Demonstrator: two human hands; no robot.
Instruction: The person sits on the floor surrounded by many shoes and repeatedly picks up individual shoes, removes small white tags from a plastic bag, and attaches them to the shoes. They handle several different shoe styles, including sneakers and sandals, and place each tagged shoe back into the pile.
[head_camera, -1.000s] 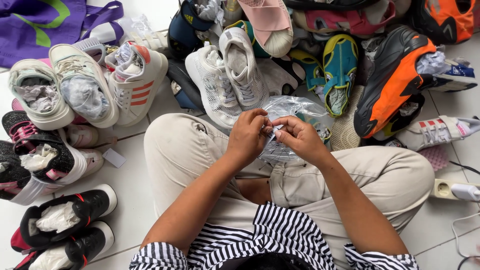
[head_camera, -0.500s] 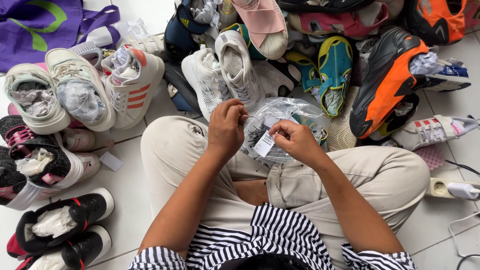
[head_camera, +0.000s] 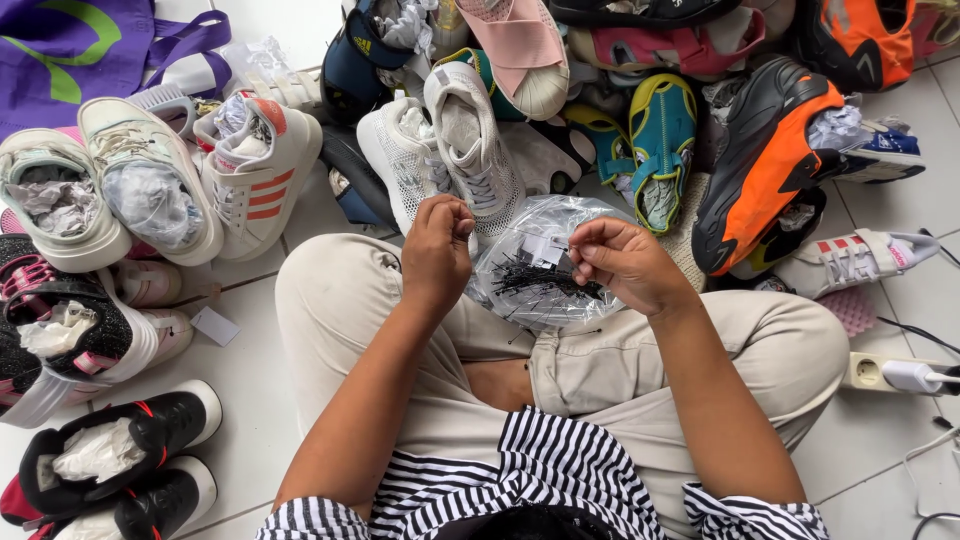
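The clear bag (head_camera: 535, 265) of thin black pins is lying on the person's lap, between the two hands, with a small white label near its top edge. Compared with the picture half a second earlier, the left hand (head_camera: 437, 250) is now sitting further from the right hand (head_camera: 622, 262), at the bag's left edge, and the bag is more exposed between them. One second ago both hands were meeting over the bag, covering most of it.

The pins inside are forming a dark bundle whose long axis is running roughly left to right across the picture, rising slightly toward the right hand. The bag itself is lying crumpled and rounded, with no clear pointing end.

The left hand is closed in a loose fist, fingertips pinched together; whether it is pinching a pin cannot be told. The right hand is pinching the bag's upper right edge between thumb and fingers.

Both forearms are resting over the beige trousers (head_camera: 340, 310) of the crossed legs. A striped shirt (head_camera: 540, 470) is showing at the bottom edge.

Just beyond the bag, a white mesh sneaker (head_camera: 470, 140) is lying toe toward the person. To the right, a black-and-orange shoe (head_camera: 770, 160) is lying tilted. A teal sandal (head_camera: 655, 140) is lying between them. A power strip (head_camera: 880, 372) is lying on the tiled floor (head_camera: 250, 400) at the right.
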